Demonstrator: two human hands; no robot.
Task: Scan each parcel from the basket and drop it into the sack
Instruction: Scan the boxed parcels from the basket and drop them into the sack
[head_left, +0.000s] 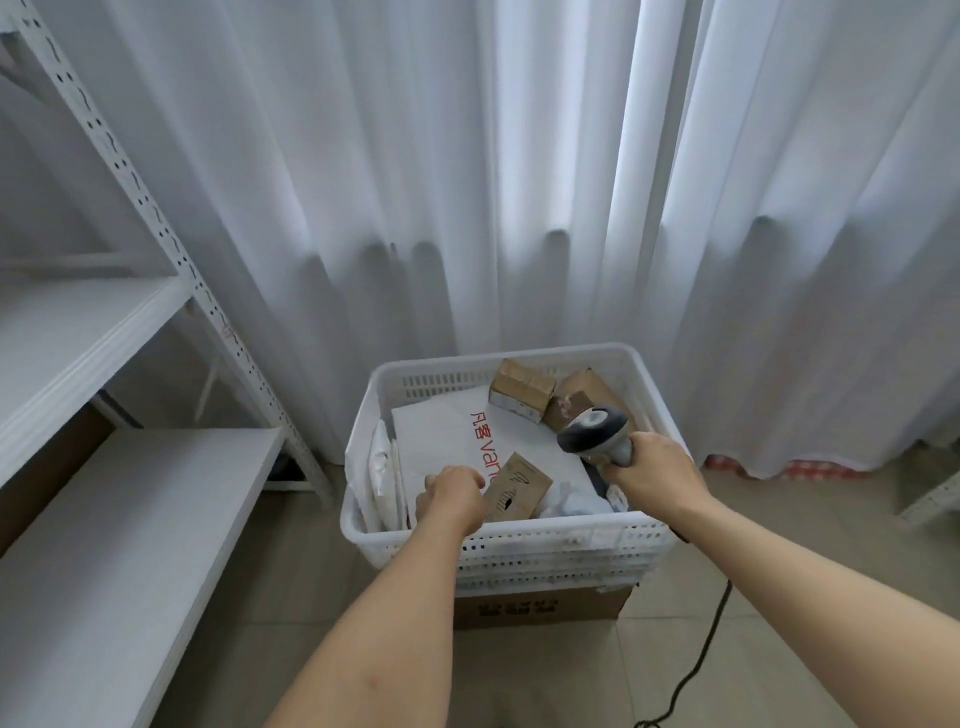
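White plastic basket (519, 540) sits on a cardboard box (540, 605). Left hand (454, 496) reaches in, fingers curled on a small brown parcel (517, 491); grip unclear. Right hand (652, 467) wraps the scanner (595, 428) handle. Behind: white mailer (441, 431), two brown parcels (522, 387), curtain (467, 182).

White perforated basket (561, 540), brown parcels (521, 391)

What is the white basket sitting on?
The white basket stands on a brown cardboard box on the tiled floor. Only the box's front face and printed marks show; its top and contents are covered by the basket.
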